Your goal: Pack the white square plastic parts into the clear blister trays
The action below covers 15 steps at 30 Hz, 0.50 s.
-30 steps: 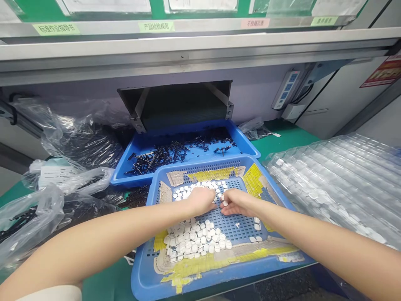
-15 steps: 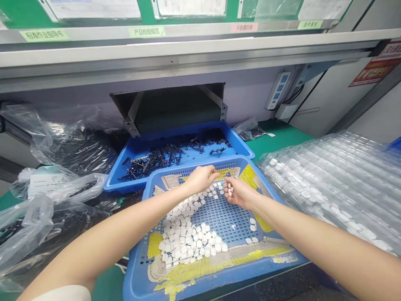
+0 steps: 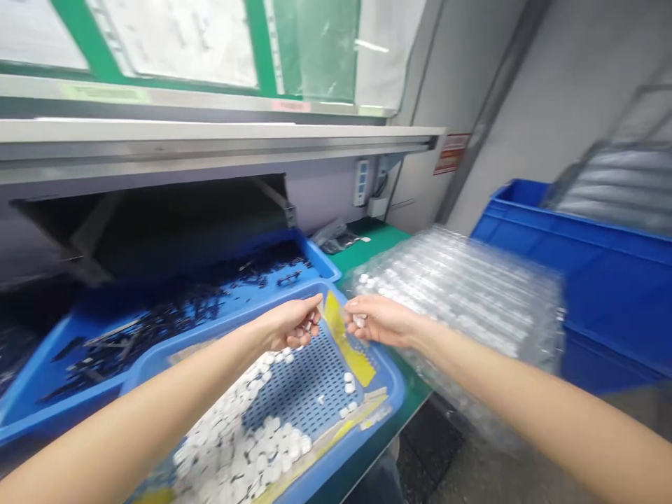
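The green-topped workbench (image 3: 370, 253) carries a perforated blue tray (image 3: 386, 371) directly below the fingertips (image 3: 311, 306) and a second blue tray (image 3: 318, 255) just beyond them. A stack of clear plastic packaging sheets (image 3: 456, 294) lies to the right of the fingertips.

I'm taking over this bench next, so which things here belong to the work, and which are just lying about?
In use:
left hand
right hand
white pieces
perforated blue tray

Lying nearby:
blue tray of black parts
stack of clear plastic trays
blue crate
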{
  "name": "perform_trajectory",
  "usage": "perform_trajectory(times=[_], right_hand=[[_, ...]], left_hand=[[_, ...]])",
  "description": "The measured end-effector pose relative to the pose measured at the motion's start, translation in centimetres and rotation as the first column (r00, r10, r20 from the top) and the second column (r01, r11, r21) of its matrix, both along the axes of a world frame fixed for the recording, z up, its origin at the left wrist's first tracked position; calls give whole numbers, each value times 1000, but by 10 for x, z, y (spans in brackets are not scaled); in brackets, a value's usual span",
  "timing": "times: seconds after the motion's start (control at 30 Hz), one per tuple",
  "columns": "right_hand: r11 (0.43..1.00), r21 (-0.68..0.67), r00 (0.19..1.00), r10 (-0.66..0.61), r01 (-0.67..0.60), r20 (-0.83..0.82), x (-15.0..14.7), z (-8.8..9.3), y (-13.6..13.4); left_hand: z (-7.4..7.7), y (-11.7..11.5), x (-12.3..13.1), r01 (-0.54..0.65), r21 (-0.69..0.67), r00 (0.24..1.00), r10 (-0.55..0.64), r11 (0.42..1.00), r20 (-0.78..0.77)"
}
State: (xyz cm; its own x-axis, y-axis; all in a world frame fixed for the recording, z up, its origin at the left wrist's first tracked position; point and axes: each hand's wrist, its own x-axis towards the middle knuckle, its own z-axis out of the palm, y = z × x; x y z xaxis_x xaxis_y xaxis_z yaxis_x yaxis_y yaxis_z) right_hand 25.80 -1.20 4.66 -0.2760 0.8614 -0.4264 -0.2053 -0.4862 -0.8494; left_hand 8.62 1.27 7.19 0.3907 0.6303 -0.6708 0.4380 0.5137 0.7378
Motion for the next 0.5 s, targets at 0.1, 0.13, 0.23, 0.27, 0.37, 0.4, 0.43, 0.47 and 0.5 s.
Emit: perform_trajectory(times=[0.1, 0.13, 0.23, 0.27, 0.37, 0.4, 0.43, 0.47, 0.5], right_hand=[[981, 135, 985, -152, 140, 84, 70, 17, -20], [966, 169, 970, -215, 195, 112, 90, 24, -28], [911, 163, 902, -403, 379, 153, 123, 45, -53], [890, 137, 878, -452, 434, 155, 125, 50, -61], [860, 61, 855, -510, 507, 92, 111, 53, -82], [865, 60, 864, -501, 499, 51, 103, 51, -87], [868, 86, 870, -492, 489, 15, 94, 47, -91], [862, 141, 871, -490, 486, -4, 86, 43, -95], [848, 209, 864, -503, 488, 24, 78, 38, -98]], left_hand=[[4, 8, 31, 138, 26, 989, -139, 990, 48], [4, 11, 43, 186, 43, 980, -189, 982, 70], [3, 16, 82, 298, 117, 940, -313, 947, 137], [2, 15, 95, 323, 163, 925, -347, 932, 154], [4, 3, 134, 328, 411, 887, -427, 851, 176], [6, -6, 145, 316, 515, 878, -452, 796, 159], [9, -16, 153, 307, 621, 870, -477, 721, 124], [13, -28, 160, 309, 720, 858, -509, 622, 72], [17, -41, 164, 316, 807, 841, -540, 499, 4]])
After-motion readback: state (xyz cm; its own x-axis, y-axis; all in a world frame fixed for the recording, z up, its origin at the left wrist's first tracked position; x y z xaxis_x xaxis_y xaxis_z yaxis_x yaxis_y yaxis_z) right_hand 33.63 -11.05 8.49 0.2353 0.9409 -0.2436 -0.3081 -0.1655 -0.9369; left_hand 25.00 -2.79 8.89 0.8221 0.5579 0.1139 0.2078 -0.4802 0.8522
